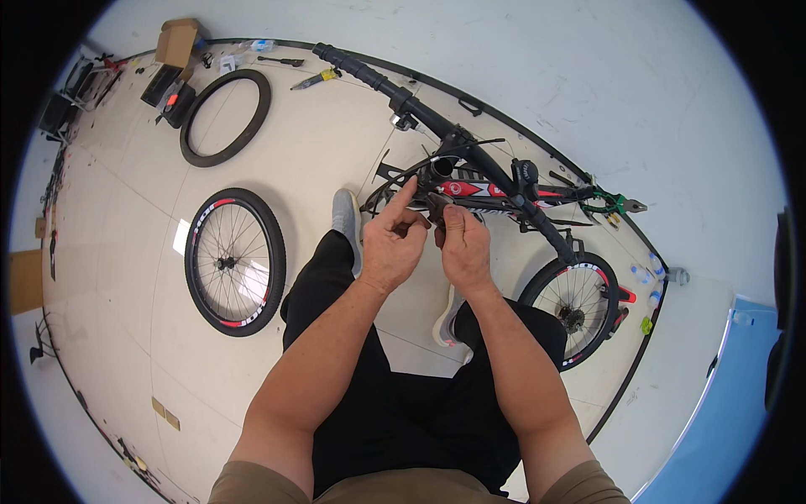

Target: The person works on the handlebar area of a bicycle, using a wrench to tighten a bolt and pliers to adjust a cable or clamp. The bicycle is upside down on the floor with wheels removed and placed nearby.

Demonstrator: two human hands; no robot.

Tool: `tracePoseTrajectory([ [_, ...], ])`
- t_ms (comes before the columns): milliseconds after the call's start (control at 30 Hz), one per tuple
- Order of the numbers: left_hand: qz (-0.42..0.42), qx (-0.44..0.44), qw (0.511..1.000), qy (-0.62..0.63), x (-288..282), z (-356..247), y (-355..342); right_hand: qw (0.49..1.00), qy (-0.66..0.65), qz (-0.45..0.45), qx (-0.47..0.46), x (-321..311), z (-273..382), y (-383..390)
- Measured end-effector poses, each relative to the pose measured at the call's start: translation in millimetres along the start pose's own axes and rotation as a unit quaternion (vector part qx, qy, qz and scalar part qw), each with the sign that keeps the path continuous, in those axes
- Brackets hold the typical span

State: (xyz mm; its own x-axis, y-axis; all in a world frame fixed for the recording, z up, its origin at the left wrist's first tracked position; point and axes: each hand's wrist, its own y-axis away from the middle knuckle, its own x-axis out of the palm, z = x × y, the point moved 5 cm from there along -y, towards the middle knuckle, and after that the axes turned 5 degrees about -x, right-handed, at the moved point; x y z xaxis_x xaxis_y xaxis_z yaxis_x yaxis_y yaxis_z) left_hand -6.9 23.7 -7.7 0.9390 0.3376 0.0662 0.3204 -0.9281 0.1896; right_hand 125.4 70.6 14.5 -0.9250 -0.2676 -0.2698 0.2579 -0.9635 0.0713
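My left hand (393,248) is at the front of a red, black and white bicycle frame (474,189). Its index finger stretches up beside the head tube, while the thumb and other fingers curl in; what they grip, if anything, is hidden. Close by, my right hand (466,245) pinches a small dark part (437,207) between thumb and fingers; its kind is not clear. Just beyond both hands, a black handlebar (478,155) lies diagonally across the bike, with cables looping around the open tube end (440,167).
A spoked wheel (275,260) with a tyre rests on the tiled floor at left, a loose tyre (264,109) behind it. The rear wheel (606,311) is at right. A yellow-handled tool (316,80), a cardboard box (177,42) and green pliers (617,203) lie near the wall.
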Motion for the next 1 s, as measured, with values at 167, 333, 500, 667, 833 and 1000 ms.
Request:
tracePoseTrajectory([
  [167, 0.002, 0.002, 1.000, -0.001, 0, 0, -1, 1.000, -0.011, -0.002, -0.003, 1, 0, 2],
  [333, -0.020, 0.008, 1.000, 0.018, -1, -1, -1, 0.999, -0.003, -0.035, -0.001, -1, 3, 11],
  [500, -0.001, -0.007, 1.000, 0.005, -1, -3, 0, 0.996, 0.042, -0.060, -0.042, -5, -1, 13],
  [667, -0.021, 0.012, 0.999, 0.027, 0, -4, 0, 0.990, 0.034, -0.079, -0.114, -2, -1, 15],
  [833, -0.021, 0.013, 1.000, 0.017, -1, -5, 0, 0.985, 0.051, -0.075, -0.147, -3, 1, 13],
  [1000, -0.020, 0.002, 0.999, 0.033, 0, -6, 0, 0.985, 0.047, -0.068, -0.149, -4, 0, 9],
])
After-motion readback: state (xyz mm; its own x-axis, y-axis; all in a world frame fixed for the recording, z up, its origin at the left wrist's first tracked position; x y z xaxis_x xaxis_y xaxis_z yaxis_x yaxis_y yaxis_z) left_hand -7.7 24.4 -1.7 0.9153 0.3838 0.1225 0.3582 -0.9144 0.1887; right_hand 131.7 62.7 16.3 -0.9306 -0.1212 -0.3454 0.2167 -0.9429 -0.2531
